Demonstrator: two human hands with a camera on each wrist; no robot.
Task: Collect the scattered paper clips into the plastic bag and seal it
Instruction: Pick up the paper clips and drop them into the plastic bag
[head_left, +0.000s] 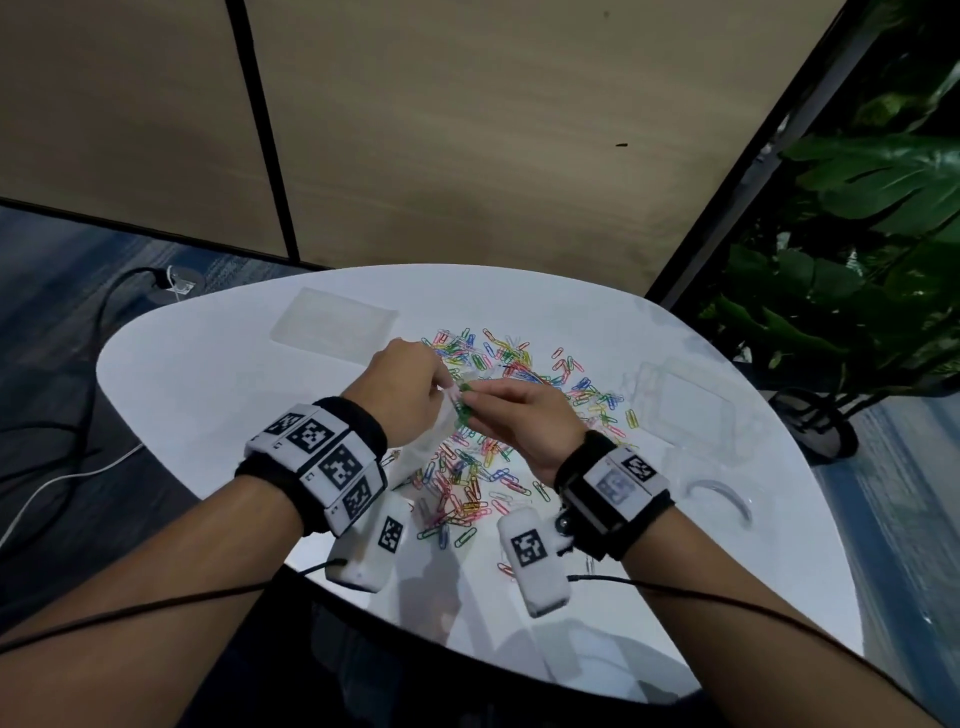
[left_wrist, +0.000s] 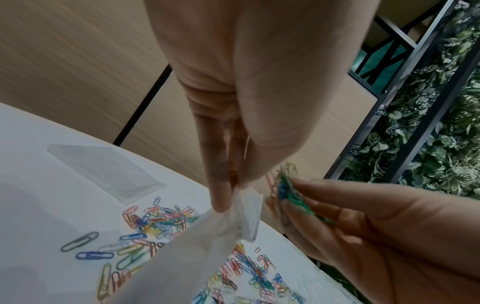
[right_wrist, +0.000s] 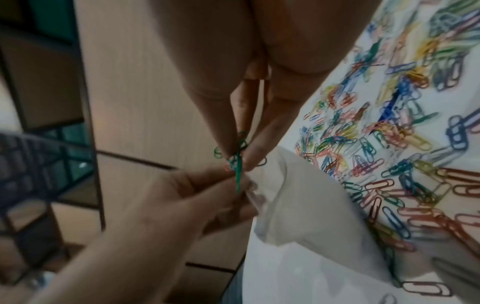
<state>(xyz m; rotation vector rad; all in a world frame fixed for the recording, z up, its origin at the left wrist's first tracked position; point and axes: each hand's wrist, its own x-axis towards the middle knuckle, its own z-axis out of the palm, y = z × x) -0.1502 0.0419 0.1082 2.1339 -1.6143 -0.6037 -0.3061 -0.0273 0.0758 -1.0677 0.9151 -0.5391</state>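
Note:
My left hand (head_left: 410, 387) pinches the top edge of a clear plastic bag (left_wrist: 197, 246) between thumb and fingers, and the bag hangs down toward the table. My right hand (head_left: 514, 410) pinches a small bunch of paper clips (right_wrist: 237, 160), mostly green and blue, right beside the bag's mouth (right_wrist: 262, 185). Many coloured paper clips (head_left: 467, 467) lie scattered across the white round table (head_left: 208, 395) under and behind both hands. The bag's inside is hard to make out.
A flat clear lid or tray (head_left: 332, 322) lies at the table's far left, and a clear plastic box (head_left: 685, 405) stands at the right. A curved clear piece (head_left: 722, 493) rests near the right edge. A leafy plant (head_left: 857, 260) stands beyond the table on the right.

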